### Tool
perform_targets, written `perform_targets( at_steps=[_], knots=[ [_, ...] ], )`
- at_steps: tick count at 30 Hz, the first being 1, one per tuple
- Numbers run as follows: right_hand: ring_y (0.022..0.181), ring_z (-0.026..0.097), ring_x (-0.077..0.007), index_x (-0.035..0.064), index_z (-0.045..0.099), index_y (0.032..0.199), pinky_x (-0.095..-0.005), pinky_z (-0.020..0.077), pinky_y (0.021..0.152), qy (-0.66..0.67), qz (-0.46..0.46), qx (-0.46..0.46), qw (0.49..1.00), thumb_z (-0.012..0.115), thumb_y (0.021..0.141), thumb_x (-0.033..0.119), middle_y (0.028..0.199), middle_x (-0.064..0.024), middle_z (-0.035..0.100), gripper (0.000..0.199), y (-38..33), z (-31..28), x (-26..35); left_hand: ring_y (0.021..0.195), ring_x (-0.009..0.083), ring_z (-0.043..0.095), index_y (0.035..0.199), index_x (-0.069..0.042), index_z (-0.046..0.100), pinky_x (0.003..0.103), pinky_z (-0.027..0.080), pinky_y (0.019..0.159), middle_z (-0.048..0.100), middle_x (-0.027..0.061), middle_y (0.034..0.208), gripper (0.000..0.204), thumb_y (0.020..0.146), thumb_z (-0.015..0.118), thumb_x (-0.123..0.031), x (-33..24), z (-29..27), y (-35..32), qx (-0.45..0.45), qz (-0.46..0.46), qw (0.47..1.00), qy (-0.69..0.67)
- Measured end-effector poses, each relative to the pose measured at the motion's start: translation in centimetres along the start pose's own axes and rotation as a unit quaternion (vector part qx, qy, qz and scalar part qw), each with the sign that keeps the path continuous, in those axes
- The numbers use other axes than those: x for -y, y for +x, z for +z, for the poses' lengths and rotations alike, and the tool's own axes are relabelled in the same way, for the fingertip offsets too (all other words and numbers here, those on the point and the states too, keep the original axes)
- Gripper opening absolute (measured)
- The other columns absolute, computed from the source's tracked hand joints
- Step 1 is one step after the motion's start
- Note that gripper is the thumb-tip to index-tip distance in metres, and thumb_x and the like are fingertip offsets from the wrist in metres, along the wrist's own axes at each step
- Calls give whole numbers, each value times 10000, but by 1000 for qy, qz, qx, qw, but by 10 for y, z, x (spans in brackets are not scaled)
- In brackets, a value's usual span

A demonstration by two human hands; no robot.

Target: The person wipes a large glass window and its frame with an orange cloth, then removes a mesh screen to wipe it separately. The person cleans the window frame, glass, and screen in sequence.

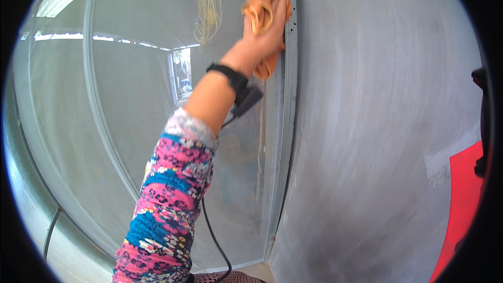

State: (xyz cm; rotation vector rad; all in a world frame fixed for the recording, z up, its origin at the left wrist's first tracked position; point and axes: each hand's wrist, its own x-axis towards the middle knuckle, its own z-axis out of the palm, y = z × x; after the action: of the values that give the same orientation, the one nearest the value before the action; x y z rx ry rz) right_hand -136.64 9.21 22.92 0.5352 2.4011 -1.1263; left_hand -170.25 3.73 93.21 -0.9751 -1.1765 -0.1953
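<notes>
Head view: one hand (262, 36) pressed an orange cloth (259, 8) against the metal frame (290, 99) of a mesh screen (141, 99), up near the frame's top end.

Which hand it was, I couldn't tell; only one arm showed, in a floral sleeve (167, 204) with a black wrist strap (233, 78) and a cable (215, 236) trailing down. Fingers were curled shut around the bunched cloth, palm pushing it onto the frame's upright beside the grey wall (377, 126). My read for a clean wipe: cloth should have stayed flat on the upright, pressure even, strokes running along the frame edge, not across the mesh. Loose pale strings (208, 5) hung on the screen just beside the hand and could have snagged.
</notes>
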Motion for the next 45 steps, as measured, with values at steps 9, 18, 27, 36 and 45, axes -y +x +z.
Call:
perform_targets(
  at_steps=[9, 18, 27, 36, 45],
  knots=[
    [1105, 675, -308, 41, 627, 1306, -396, 514, 943, 5, 4, 12, 1000, 672, 906, 312, 1213, -210, 689, 484, -4, 11, -16, 1106, 291, 576, 1135, -9, 644, 450, 435, 946, 654, 143, 1165, 367, 793, 643, -142, 6, 15, 24, -123, 42, 990, 47],
    [1124, 668, -300, 41, 621, 1310, -390, 503, 959, -17, 2, 33, 999, 664, 915, 311, 1243, -204, 681, 482, -17, 47, -48, 1496, 476, 256, 1523, 146, 227, 536, 153, 1252, 312, 328, 1566, 805, 814, 597, 50, -79, -15, -167, 198, -43, 975, -87],
    [1253, 591, -368, 71, 634, 1331, -423, 470, 1057, 39, 101, 13, 994, 635, 866, 454, 1316, -209, 649, 602, -75, 31, -15, 1505, 415, 282, 1554, 119, 169, 557, 263, 1225, 277, 263, 1619, 795, 956, 603, -175, -133, -37, -320, 421, -6, 906, -49],
    [1145, 642, -392, 56, 656, 1264, -455, 512, 986, 46, 123, -43, 990, 652, 890, 398, 1206, -213, 695, 507, -143, 14, 29, 1529, 394, 222, 1612, -31, 157, 472, 193, 1252, 228, 188, 1660, 712, 992, 498, -115, -174, -48, -430, 532, -65, 830, -152],
    [1060, 686, -341, 35, 615, 1334, -406, 535, 911, 150, 155, -43, 976, 689, 898, 298, 1122, -220, 719, 514, -121, -20, 48, 1083, 239, 657, 1099, -89, 654, 362, 510, 924, 732, 71, 982, 328, 784, 628, 0, -179, -93, -427, 662, -410, 450, -437]
  ],
)
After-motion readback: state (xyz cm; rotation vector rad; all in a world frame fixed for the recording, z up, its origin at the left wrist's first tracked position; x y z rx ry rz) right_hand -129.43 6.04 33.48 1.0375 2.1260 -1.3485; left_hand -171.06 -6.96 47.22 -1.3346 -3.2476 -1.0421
